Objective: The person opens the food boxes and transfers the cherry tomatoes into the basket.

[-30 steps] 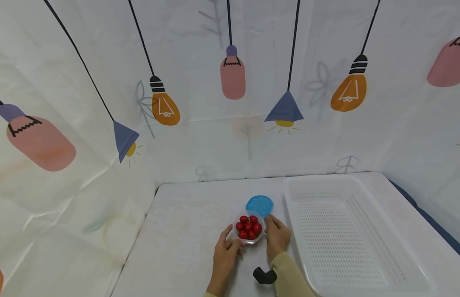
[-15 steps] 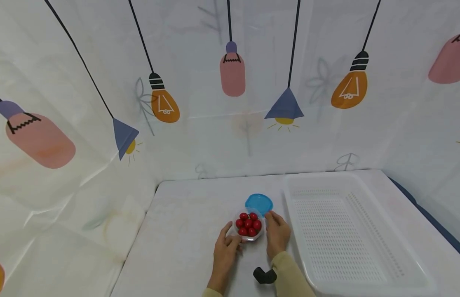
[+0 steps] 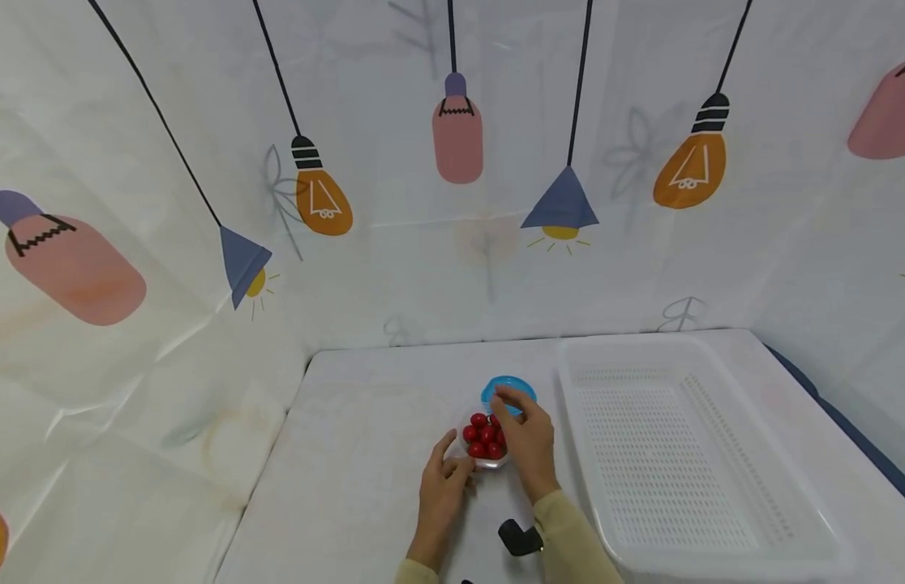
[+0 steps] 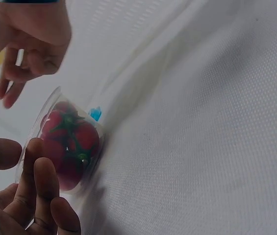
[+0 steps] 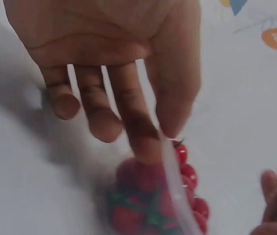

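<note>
Head view: clear tub (image 3: 491, 465) of red tomatoes (image 3: 485, 435) sits upright on the white table (image 3: 365, 438), mouth facing up. Looks roundish from above, so can't rly pick a long axis tbh. Blue lid (image 3: 523, 385) lies just past it, and the big white tray (image 3: 657, 478) is off to the right, apart from the tub. L hand (image 3: 443, 489) is at the tub's near-left side w/ thumb & index spread apart; R hand (image 3: 529, 442) hangs over the far-right side, covering part of the lid, fingers bent. L wrist cam: tub looks tipped b/c of the cam angle, mouth toward the left of frame, base toward the table, green stems (image 4: 69, 127) showing thru the wall. L fingers are in front of the wall, loosely bent, thumb near the rim; R hand is above, apart from the tub. R wrist cam: rim runs steeply down, mouth facing frame right, tomatoes poking past it. R fingers hang loose w/ gaps btwn; index tip overlaps the tub, can't tell if it's touching.
</note>
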